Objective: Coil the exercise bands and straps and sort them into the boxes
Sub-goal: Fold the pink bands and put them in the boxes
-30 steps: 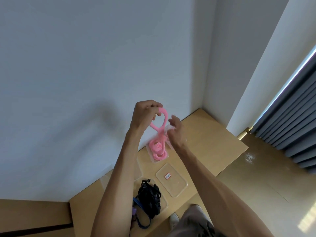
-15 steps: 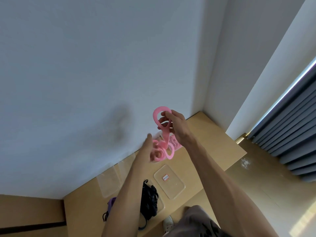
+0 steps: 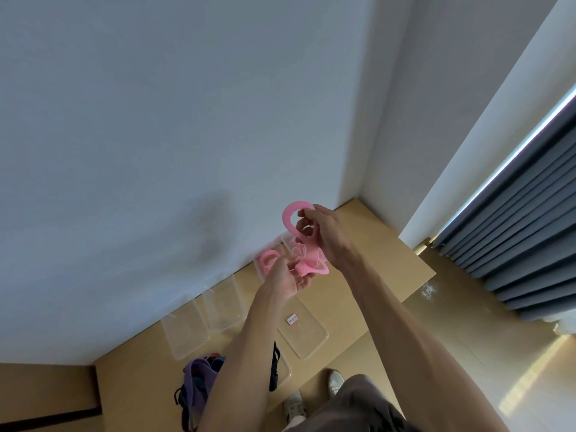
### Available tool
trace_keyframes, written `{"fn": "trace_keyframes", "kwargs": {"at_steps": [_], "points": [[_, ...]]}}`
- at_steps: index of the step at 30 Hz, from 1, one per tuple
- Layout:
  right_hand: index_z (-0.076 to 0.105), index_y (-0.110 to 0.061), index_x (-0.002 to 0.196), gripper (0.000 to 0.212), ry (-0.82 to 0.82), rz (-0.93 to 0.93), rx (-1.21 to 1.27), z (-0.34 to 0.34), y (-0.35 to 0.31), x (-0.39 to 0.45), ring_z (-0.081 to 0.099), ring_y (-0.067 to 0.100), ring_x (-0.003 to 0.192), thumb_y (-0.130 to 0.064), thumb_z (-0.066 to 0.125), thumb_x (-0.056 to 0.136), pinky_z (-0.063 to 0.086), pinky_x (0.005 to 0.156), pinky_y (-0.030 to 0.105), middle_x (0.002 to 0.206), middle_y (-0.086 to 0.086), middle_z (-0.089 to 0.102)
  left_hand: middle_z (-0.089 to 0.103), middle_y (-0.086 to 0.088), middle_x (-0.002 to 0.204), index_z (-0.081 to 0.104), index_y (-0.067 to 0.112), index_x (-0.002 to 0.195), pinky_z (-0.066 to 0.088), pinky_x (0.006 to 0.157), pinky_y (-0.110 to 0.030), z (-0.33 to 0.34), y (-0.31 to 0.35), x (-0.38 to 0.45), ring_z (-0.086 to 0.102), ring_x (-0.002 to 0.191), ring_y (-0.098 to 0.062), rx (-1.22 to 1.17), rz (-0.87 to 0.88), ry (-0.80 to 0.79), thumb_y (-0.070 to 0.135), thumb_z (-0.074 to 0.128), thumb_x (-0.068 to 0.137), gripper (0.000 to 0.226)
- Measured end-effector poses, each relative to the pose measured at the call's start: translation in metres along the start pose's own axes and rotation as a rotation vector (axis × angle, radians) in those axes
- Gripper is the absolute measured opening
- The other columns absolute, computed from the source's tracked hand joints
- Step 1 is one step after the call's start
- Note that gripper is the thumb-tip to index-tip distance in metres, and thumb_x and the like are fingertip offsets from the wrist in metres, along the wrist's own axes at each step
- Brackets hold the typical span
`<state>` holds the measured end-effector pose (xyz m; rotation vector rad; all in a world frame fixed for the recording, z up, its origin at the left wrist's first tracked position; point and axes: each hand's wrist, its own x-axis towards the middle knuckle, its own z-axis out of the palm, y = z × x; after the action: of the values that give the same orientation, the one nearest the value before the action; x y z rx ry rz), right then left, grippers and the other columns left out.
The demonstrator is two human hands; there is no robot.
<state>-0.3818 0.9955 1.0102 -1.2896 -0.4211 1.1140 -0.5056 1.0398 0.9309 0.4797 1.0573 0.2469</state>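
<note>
White walls met at a corner behind a wooden tabletop on which clear boxes were lined up. A pink band was held up above them: its top loop was pinched in the right hand, and its lower folds were gathered in the curled fingers of the left hand. Coiling of this band seemed under way, not finished. Below the left grip, a pink coil already lay in a far box. The two boxes further left of the grip looked unfilled, as did a box with a red label beneath it. Nearer the body, a purple and black heap remained unsorted. Nothing was seen blocking the boxes.
</note>
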Motion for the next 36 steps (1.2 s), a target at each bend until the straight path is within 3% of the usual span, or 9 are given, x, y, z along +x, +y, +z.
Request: {"fn": "trace_keyframes", "kwargs": {"at_steps": [5,10,16,19,21,24,28,32,36], "points": [[0.067,-0.012,0.098,0.016,0.076,-0.050,-0.002,-0.009,0.003,-0.001,0.074,0.027,0.082,-0.023,0.058,0.092,0.055,0.066,0.029,0.094,0.011,0.075,0.071,-0.021,0.093,0.061,-0.007,0.116,0.053,0.061,-0.026,0.010,-0.004,0.004,0.069,0.073,-0.027,0.164,0.109,-0.021,0.001,0.066,0.091,0.027],[0.067,-0.012,0.108,0.018,0.137,-0.055,0.002,-0.017,0.007,0.002,0.072,0.027,0.096,-0.017,0.055,0.096,0.056,0.077,0.035,0.099,0.006,0.077,0.068,-0.015,0.081,0.068,0.007,0.112,0.044,0.063,-0.028,0.014,0.000,0.009,0.059,0.069,-0.023,0.459,0.294,-0.072,0.014,0.072,0.091,0.023],[0.067,-0.013,0.105,0.018,0.237,-0.134,0.088,-0.021,-0.002,0.004,0.074,0.027,0.087,-0.013,0.051,0.097,0.058,0.071,0.036,0.100,0.010,0.076,0.071,-0.007,0.096,0.074,0.012,0.098,0.052,0.087,-0.031,0.004,0.002,0.002,0.067,0.100,-0.022,0.793,0.261,-0.280,-0.006,0.058,0.079,0.030],[0.068,-0.012,0.101,0.018,0.256,-0.153,0.106,-0.019,-0.005,0.006,0.073,0.030,0.089,-0.009,0.051,0.096,0.058,0.081,0.047,0.100,0.012,0.076,0.071,-0.005,0.093,0.070,0.004,0.107,0.051,0.089,-0.035,0.001,-0.003,0.006,0.066,0.093,-0.022,1.015,0.378,-0.180,0.000,0.069,0.083,0.025],[0.068,-0.011,0.100,0.019,0.274,-0.159,0.118,-0.018,-0.003,0.006,0.072,0.033,0.094,-0.007,0.050,0.097,0.057,0.083,0.048,0.099,0.012,0.076,0.067,0.002,0.076,0.070,0.009,0.090,0.050,0.076,-0.034,0.000,-0.003,0.008,0.060,0.075,-0.016,1.161,0.461,-0.090,0.018,0.076,0.085,0.012],[0.068,-0.012,0.098,0.018,0.282,-0.162,0.115,-0.018,-0.001,0.003,0.072,0.030,0.094,-0.006,0.051,0.097,0.056,0.080,0.045,0.098,0.012,0.076,0.061,0.007,0.065,0.071,0.017,0.078,0.044,0.060,-0.026,-0.001,-0.004,0.004,0.054,0.062,-0.009,1.354,0.621,0.106,0.047,0.070,0.087,0.031],[0.069,-0.012,0.096,0.019,0.277,-0.176,0.122,-0.021,-0.002,0.003,0.073,0.025,0.089,-0.005,0.052,0.095,0.056,0.078,0.043,0.096,0.010,0.076,0.068,-0.022,0.076,0.076,0.003,0.085,0.053,0.071,-0.051,-0.003,0.002,-0.001,0.057,0.063,-0.023,1.119,0.652,0.090,0.055,0.061,0.079,0.054],[0.072,-0.007,0.092,0.021,0.239,-0.182,0.074,-0.021,0.001,0.003,0.072,0.029,0.094,0.000,0.052,0.089,0.056,0.087,0.046,0.098,0.013,0.075,0.075,-0.007,0.086,0.075,0.017,0.088,0.058,0.085,-0.046,-0.002,0.008,-0.008,0.070,0.074,-0.019,0.811,0.289,0.050,0.058,0.050,0.096,0.049],[0.077,-0.006,0.089,0.023,0.151,-0.180,-0.147,-0.020,0.013,-0.001,0.069,0.029,0.092,0.000,0.056,0.081,0.053,0.085,0.034,0.093,0.012,0.075,0.073,-0.022,0.111,0.070,0.007,0.113,0.056,0.095,-0.054,0.000,0.013,-0.011,0.073,0.100,-0.037,0.392,0.084,-0.023,0.057,0.052,0.098,0.054]]}}
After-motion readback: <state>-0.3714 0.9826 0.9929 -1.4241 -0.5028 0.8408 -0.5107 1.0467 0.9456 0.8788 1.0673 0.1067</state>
